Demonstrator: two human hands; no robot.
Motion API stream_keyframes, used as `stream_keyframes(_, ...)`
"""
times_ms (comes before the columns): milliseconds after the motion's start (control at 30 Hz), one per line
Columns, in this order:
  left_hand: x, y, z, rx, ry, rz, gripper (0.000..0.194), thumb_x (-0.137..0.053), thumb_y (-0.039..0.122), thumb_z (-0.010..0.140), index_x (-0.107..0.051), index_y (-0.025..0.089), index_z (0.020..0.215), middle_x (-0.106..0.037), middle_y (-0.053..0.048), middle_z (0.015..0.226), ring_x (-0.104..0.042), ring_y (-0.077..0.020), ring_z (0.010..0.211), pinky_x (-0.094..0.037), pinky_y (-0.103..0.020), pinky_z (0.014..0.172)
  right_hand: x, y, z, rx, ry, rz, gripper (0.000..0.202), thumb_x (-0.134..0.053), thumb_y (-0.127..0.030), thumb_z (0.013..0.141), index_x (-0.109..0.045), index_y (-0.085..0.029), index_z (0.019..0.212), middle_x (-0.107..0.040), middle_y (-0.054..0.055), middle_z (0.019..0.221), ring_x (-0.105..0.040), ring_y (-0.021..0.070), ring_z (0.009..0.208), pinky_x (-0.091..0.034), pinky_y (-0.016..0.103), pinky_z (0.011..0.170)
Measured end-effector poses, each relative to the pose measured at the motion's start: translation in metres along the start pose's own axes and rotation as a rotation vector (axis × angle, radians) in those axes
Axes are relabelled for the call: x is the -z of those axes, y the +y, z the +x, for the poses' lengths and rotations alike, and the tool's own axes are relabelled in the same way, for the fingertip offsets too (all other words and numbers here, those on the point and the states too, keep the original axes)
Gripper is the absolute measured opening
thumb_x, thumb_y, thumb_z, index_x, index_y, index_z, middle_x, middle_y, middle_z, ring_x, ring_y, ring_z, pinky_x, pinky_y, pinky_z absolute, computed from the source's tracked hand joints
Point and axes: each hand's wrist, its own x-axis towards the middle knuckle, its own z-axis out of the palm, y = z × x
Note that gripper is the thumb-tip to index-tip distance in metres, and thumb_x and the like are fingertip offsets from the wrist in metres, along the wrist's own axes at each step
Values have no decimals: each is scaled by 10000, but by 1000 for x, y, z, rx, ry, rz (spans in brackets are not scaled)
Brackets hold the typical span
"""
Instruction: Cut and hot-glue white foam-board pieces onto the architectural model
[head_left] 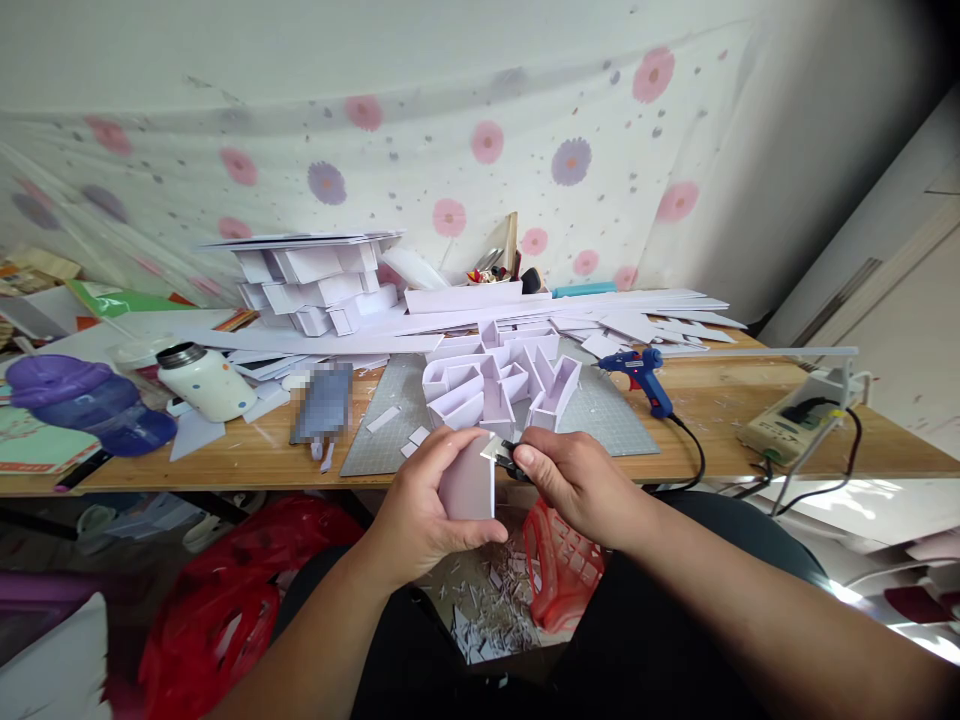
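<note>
My left hand is closed around a small white foam board piece, thumb below and fingers above, over the table's front edge. In my right hand is a black-handled cutter knife, its tip touching the upper right corner of the piece. Just behind, several white foam board compartments stand on a grey cutting mat. Narrow white offcuts lie on the mat to the left.
A blue glue gun with a cord stands right of the mat, near a power strip. At left are a purple bottle and a white bottle. White boxes are stacked behind. Below, a red basket stands among scraps.
</note>
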Motion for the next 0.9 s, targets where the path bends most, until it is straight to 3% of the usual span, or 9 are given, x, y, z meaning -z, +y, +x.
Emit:
stream_keyframes(267, 1, 0, -2, 58, 2, -44, 702, -835, 459, 592, -593, 245, 1215, -571, -89, 1123, -543, -298, 1065, -400, -382, 952, -7, -5, -6, 29, -52, 25, 406, -289, -504, 974, -361, -223, 690, -394, -41, 561, -364, 117, 498, -268, 251, 522)
stream_keyframes(467, 0, 2, -3, 39, 30, 114, 570, -772, 234, 667, -554, 243, 1194, -575, -65, 1145, -566, -247, 1056, -422, -341, 924, -11, -2, -3, -14, 5, -2, 417, -279, -518, 969, -357, -223, 686, -387, -42, 559, -364, 120, 507, -264, 249, 529)
stream_keyframes(600, 0, 2, -2, 23, 57, 144, 481, -691, 162, 698, -557, 226, 1155, -598, -53, 1093, -593, -218, 997, -442, -320, 880, -16, -5, -3, -2, -36, -12, 396, -283, -500, 967, -367, -222, 697, -396, -40, 574, -368, 121, 512, -264, 249, 538)
stream_keyframes(900, -2, 2, -1, 108, 92, 44, 485, -686, 158, 651, -569, 174, 1122, -620, -67, 1082, -603, -216, 987, -459, -302, 863, -18, -6, -5, 13, -84, 10, 397, -287, -493, 971, -387, -219, 702, -412, -34, 585, -376, 119, 521, -272, 248, 540)
